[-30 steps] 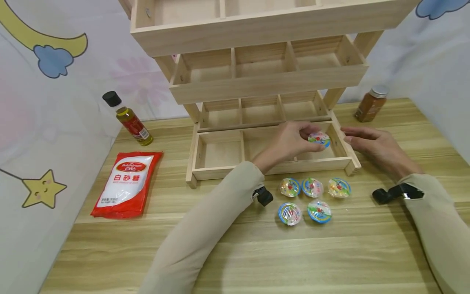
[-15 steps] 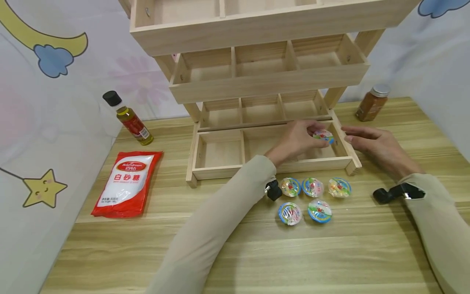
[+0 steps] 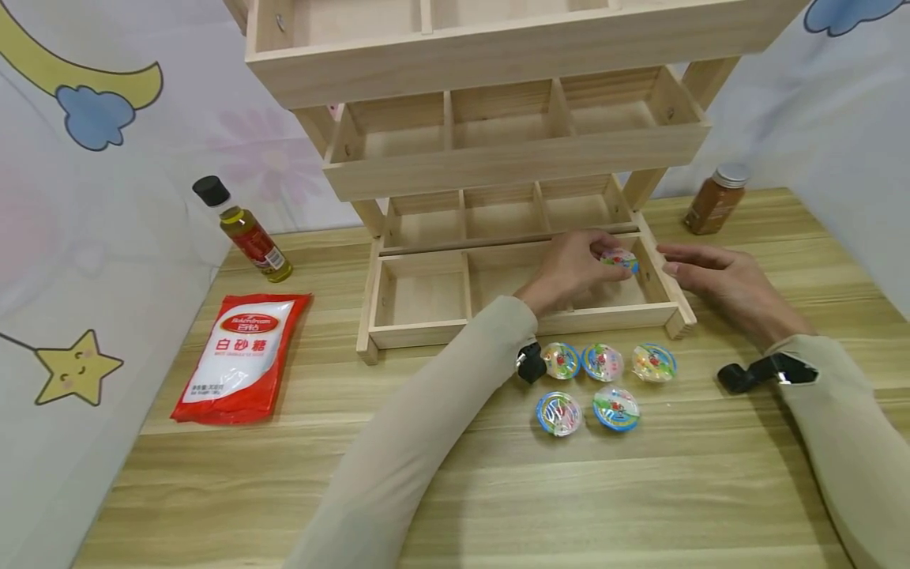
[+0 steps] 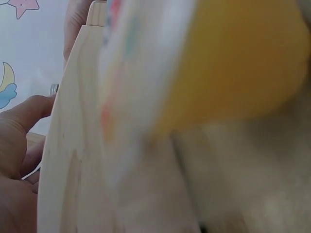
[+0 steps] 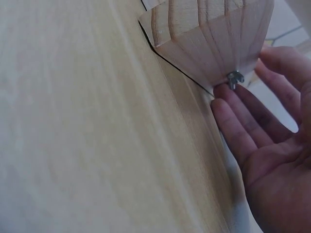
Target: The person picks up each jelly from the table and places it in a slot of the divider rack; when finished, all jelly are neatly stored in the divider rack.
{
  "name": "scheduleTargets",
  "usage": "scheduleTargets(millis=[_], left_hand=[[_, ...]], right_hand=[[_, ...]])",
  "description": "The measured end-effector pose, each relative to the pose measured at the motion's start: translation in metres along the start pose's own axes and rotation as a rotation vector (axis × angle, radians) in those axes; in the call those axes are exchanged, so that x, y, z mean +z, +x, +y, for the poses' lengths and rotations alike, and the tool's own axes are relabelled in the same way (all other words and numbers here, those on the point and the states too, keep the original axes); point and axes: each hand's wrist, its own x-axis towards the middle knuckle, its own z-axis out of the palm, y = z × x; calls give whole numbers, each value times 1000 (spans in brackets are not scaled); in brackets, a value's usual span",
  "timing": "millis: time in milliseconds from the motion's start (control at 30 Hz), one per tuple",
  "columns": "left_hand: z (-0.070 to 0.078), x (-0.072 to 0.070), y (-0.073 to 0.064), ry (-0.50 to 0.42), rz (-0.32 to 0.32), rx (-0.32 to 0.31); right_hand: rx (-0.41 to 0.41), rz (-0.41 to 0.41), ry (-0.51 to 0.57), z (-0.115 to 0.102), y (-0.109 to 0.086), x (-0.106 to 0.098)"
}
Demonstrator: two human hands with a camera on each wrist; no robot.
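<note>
My left hand (image 3: 577, 265) pinches a small jelly cup (image 3: 621, 259) with a printed lid, over the right compartment of the bottom tray on the wooden rack (image 3: 515, 174). In the left wrist view the jelly cup (image 4: 228, 63) is blurred and close, its body yellow. My right hand (image 3: 728, 280) rests its fingertips against the outer right side of the rack. The right wrist view has these fingers beside a metal wing nut (image 5: 235, 78). Several more jelly cups (image 3: 602, 362) lie in two rows on the table before the rack.
On the left stand an oil bottle (image 3: 249, 237) with a black cap and a red-and-white sugar bag (image 3: 238, 356) lying flat. A jar (image 3: 716, 201) of reddish-brown contents stands at the back right. Upper trays (image 3: 512, 158) overhang the bottom one.
My left hand has shifted slightly right and back with the jelly cup, deeper over the right compartment. My right hand has stayed at the rack's side.
</note>
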Motion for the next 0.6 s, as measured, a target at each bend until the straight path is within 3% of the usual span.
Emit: scheduleTargets(millis=[300,600], left_hand=[[2,7,10,60,20,-2],[1,11,13,111,62,2]], right_hand=[[-10,-4,21,0,-1,0],[16,10,-29,-1,-1,0]])
